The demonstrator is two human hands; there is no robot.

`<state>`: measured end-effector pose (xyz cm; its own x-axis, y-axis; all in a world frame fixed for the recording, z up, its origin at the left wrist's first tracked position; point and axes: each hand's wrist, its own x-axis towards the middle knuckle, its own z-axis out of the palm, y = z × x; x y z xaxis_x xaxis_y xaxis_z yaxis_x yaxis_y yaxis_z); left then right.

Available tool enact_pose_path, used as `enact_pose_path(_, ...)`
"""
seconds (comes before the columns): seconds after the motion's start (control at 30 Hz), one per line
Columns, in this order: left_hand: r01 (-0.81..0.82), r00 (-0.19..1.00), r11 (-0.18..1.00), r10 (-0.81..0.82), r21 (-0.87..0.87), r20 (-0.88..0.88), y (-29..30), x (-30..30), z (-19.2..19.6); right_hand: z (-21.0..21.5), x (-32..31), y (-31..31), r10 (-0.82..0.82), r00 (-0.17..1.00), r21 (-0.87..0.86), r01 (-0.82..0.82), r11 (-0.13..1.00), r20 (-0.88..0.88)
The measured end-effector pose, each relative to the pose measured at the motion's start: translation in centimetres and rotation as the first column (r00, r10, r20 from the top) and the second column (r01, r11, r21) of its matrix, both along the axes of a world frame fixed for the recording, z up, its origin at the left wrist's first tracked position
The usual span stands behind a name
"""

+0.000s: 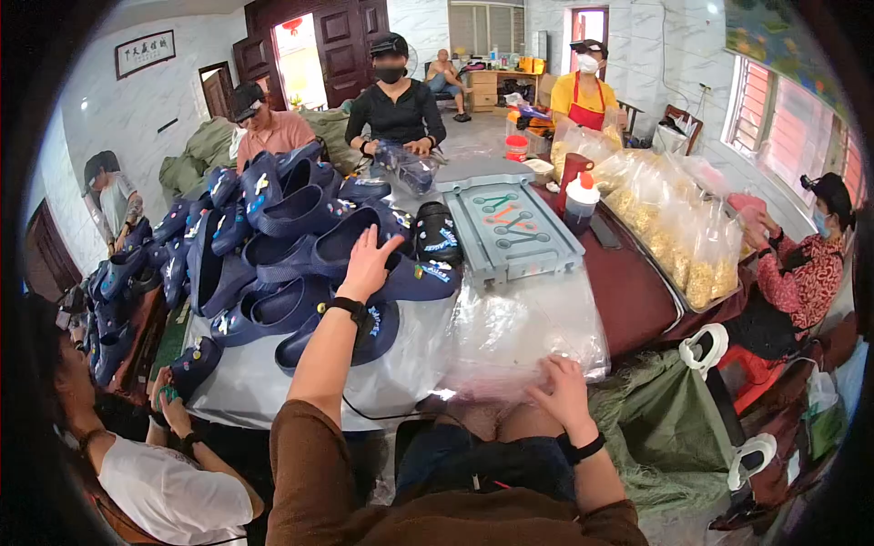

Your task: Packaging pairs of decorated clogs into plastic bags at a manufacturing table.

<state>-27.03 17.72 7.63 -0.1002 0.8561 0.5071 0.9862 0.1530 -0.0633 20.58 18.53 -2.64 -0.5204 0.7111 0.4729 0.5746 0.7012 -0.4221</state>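
My left hand (369, 264) reaches out over a heap of navy blue clogs, its fingers stretched and apart at the opening of one clog (339, 244). Whether the fingertips touch it, I cannot tell. Another navy clog (414, 280) with colourful charms lies just right of that hand. By the table's near edge, my right hand (564, 396) rests with spread fingers on the margin of some clear plastic bags (519, 332). These bags lie flat, partly under a grey plastic case lid (514, 227). A darker pair of clogs (437, 232) stands left of the lid.
At right, a tray (678, 314) holds several clear bags of yellowish pieces. A white-capped bottle (580, 205) and a phone (604, 233) are beside it. Several people sit around the table; one at near left handles a clog (194, 366). A green sack (660, 428) hangs at lower right.
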Motion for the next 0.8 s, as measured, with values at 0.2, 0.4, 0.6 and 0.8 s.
enact_pose_path(0.2, -0.051, 0.927, 0.988, 0.102, -0.148, 0.36, 2.4, 0.7, 0.5, 0.0, 0.4, 0.1, -0.014, 0.999, -0.021, 0.013, 1.0, -0.029)
enact_pose_path(0.4, -0.123, 0.959, 0.989, 0.099, 0.079, 0.265, 1.7, 1.0, -0.8, 0.0, 0.3, -0.1, -0.011, 1.0, -0.038, 0.01, 0.999, -0.025)
enact_pose_path(0.6, -0.206, 0.906, 0.925, 0.057, 0.32, 0.419, 0.5, 1.3, 0.7, -0.6, 0.6, 0.1, -0.022, 1.0, -0.011, 0.022, 1.0, -0.021)
enact_pose_path(0.8, -0.153, 0.601, 0.837, -0.343, 0.525, 0.722, 0.5, 3.9, 2.1, 0.0, 0.2, -0.2, -0.043, 0.999, -0.032, 0.042, 0.999, -0.03)
